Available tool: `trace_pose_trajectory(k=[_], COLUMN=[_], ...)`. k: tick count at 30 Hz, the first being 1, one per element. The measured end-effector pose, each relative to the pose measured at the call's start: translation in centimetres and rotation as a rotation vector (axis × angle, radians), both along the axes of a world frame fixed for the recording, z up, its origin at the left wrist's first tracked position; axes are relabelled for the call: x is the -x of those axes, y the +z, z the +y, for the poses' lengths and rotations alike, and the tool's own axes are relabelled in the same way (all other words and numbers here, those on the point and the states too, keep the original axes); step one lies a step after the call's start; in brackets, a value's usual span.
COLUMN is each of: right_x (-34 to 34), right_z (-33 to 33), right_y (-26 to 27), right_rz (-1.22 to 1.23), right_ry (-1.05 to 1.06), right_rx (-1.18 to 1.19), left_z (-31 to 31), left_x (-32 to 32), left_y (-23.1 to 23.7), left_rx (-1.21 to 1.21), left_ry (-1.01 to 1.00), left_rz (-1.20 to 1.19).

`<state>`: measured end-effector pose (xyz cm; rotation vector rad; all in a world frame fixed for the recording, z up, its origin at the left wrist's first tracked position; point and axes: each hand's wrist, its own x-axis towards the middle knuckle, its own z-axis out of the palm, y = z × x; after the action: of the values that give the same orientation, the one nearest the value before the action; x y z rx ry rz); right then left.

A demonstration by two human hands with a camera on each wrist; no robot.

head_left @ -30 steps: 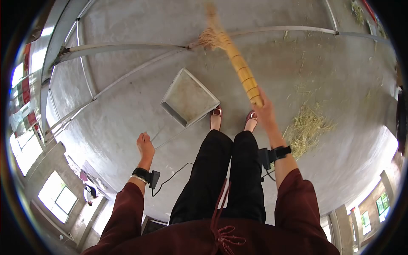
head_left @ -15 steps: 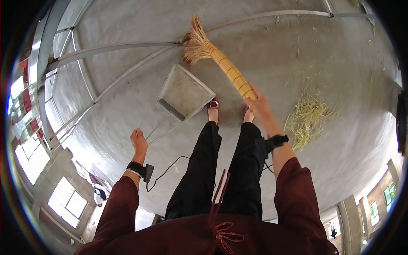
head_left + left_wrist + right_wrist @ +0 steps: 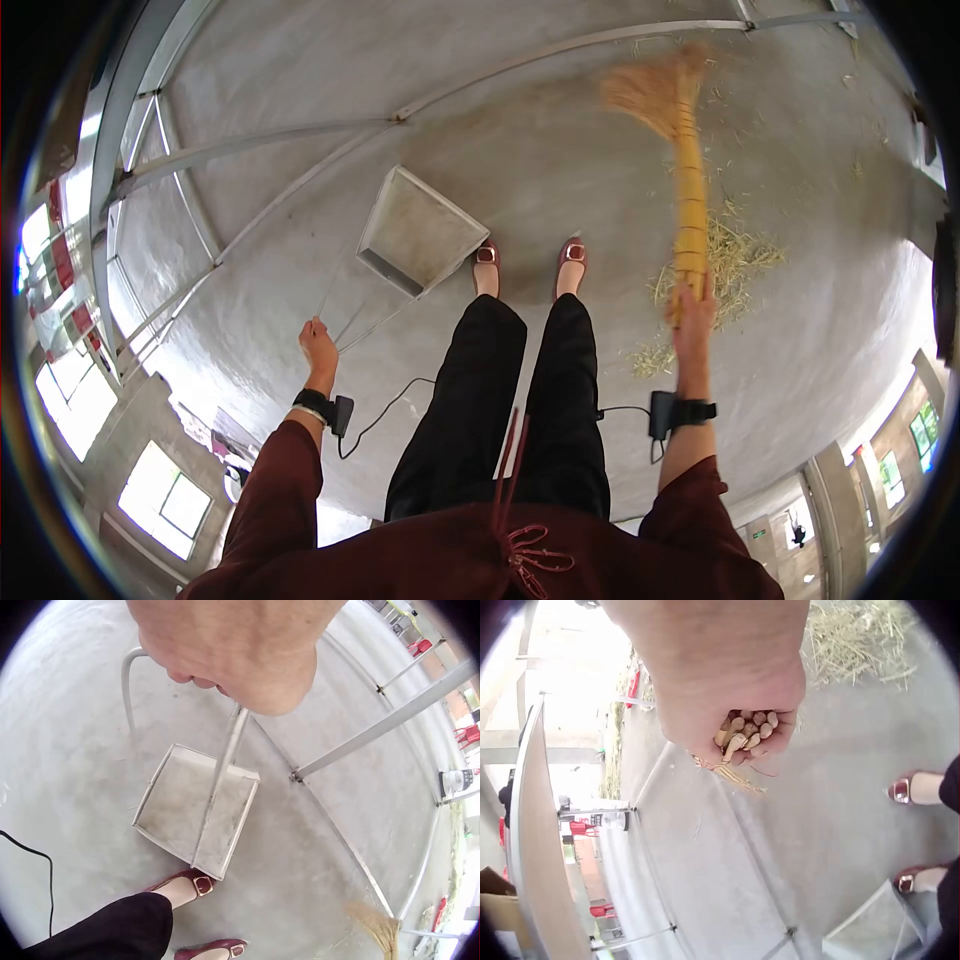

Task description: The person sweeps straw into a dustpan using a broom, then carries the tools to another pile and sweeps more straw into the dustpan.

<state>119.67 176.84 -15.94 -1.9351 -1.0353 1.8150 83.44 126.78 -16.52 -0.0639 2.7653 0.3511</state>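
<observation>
The left hand (image 3: 319, 350) curls round the handle (image 3: 217, 787) of a dustpan (image 3: 422, 228), metal bars (image 3: 398, 120) beyond and shoes (image 3: 487, 256) beside it, while rightward the right hand (image 3: 692, 318) grips a broom (image 3: 690, 195) pointing lengthwise forward, bristles (image 3: 655, 92) foremost, near loose straw (image 3: 745, 262).

The broom (image 3: 690, 185) has swung over to the right.
Half a second ago it leaned up and to the left, with its bristles (image 3: 650, 92) just past the dustpan (image 3: 425, 232). Now it points almost straight ahead, the bristles are well away from the dustpan, and their tips look blurry. The right hand (image 3: 692, 312) has moved out to the side too. It was in front of the right shoe (image 3: 572, 255) and hid some of it; now that shoe shows, and the hand and broom cover part of the straw pile (image 3: 742, 265) instead.
</observation>
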Motion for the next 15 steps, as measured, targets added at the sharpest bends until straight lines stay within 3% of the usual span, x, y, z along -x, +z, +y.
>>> trace_pose_trajectory(k=[4,7,10,13,15], right_x=[6.3,7.0,2.9,-2.4,-4.8], right_z=[-2.9,-1.5,3.0,6.6,7.8], right_y=[-1.7,-6.3,-5.9,-5.1,-3.6], right_rz=[0.205,0.159,0.011,-0.049,0.044], right_ry=[0.048,0.183,0.224,0.065,-0.127], right_rx=[0.211,0.126,0.149,0.109,0.068], left_z=[-1.1,-0.3,-0.8,-0.7,-0.3], left_x=[0.1,0.4,0.2,0.3,0.2], left_y=[-0.4,-0.1,-0.2,-0.2,-0.4], left_rx=[-0.021,-0.012,0.009,-0.007,-0.032], left_ry=[0.032,0.070,0.064,0.044,0.048], left_rz=[-0.020,-0.046,-0.046,-0.034,-0.039])
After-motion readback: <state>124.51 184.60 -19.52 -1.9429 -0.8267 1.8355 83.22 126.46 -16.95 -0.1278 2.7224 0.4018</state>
